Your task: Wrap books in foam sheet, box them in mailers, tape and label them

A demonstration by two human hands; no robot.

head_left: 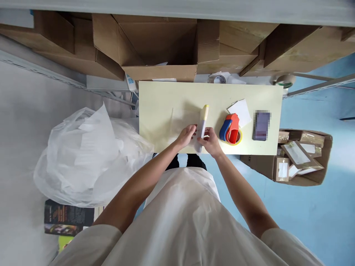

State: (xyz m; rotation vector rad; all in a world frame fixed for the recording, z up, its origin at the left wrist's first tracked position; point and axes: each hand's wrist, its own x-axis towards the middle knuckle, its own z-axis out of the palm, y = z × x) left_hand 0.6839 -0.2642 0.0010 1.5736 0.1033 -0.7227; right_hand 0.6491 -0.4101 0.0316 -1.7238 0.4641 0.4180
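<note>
A slim, pale tube-like stick [204,117] with a yellow tip stands tilted over the table's front half, its lower part in what looks like whitish wrap. My right hand [212,143] grips its lower part between thumb and fingers. Just left of it is my left hand [185,137], fingers stretched toward the stick and partly curved; whether they touch it I cannot tell. A thin, see-through sheet [180,117] lies flat on the cream table [155,96] beyond my left hand. To the right rests a red and blue tape dispenser [233,129] with a yellow-edged roll.
White cards [242,112] and a phone [261,125] lie on the table's right side. Open cardboard boxes [159,72] line the shelf behind. A carton [257,166] of packed parcels stands right; a big translucent bag [83,159] sits left. Tape rolls [285,81] lie behind the table.
</note>
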